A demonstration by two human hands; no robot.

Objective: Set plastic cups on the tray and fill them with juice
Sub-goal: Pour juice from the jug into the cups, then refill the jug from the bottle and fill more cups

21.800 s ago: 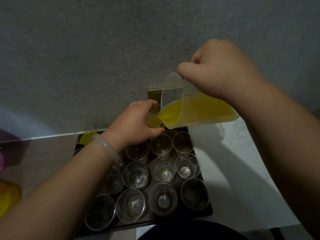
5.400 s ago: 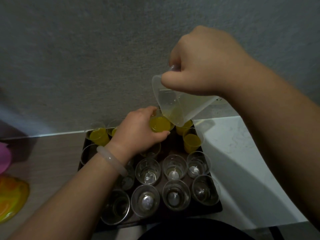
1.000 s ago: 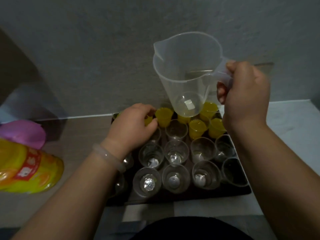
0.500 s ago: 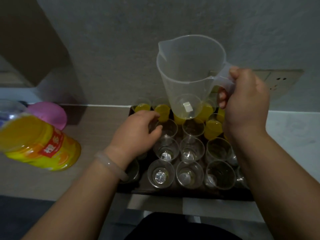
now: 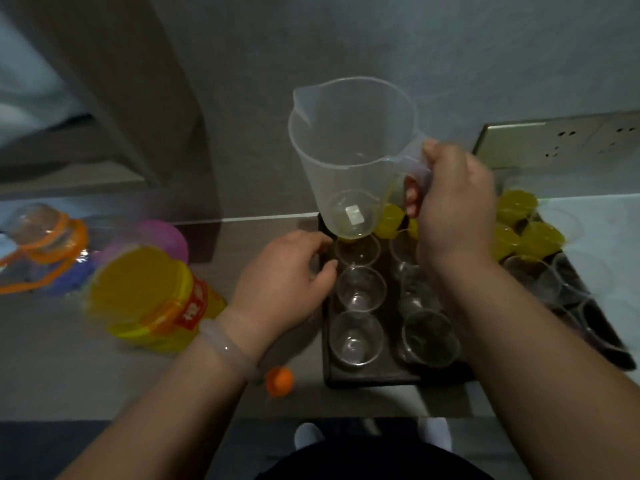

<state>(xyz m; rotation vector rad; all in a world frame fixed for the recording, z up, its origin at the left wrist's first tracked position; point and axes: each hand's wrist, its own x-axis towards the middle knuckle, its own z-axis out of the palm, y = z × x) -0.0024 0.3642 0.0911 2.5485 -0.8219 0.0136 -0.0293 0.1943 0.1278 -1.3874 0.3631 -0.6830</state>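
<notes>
Plastic cups [image 5: 360, 289] stand mouths-up on one dark tray [image 5: 363, 377]: about six empty left of the right forearm, more beyond it, and at least five filled cups [image 5: 542, 237] at the back. The right hand [image 5: 453, 209] grips the handle of one nearly empty jug [image 5: 349, 150], held near upright with its spout to the left, above the tray's back-left corner. The left hand [image 5: 284, 278] lies curled at the tray's left edge; I cannot tell whether it holds anything. One juice bottle [image 5: 149, 299] lies on its side to the left, with an orange cap [image 5: 280, 381] nearer.

1. This is a home, likely a kitchen corner: a wood-toned desk [image 5: 69, 358] stands against a plain grey wall [image 5: 346, 36].
2. A brass-coloured socket panel [image 5: 561, 140] is on the far right of the wall.
3. Household goods lie at left: an orange juice bottle [image 5: 149, 299], a pink plastic bowl [image 5: 166, 237] and a clear container [image 5: 41, 237].
4. A clear measuring jug [image 5: 349, 150] is above a tray [image 5: 363, 377] of plastic cups [image 5: 356, 337].
</notes>
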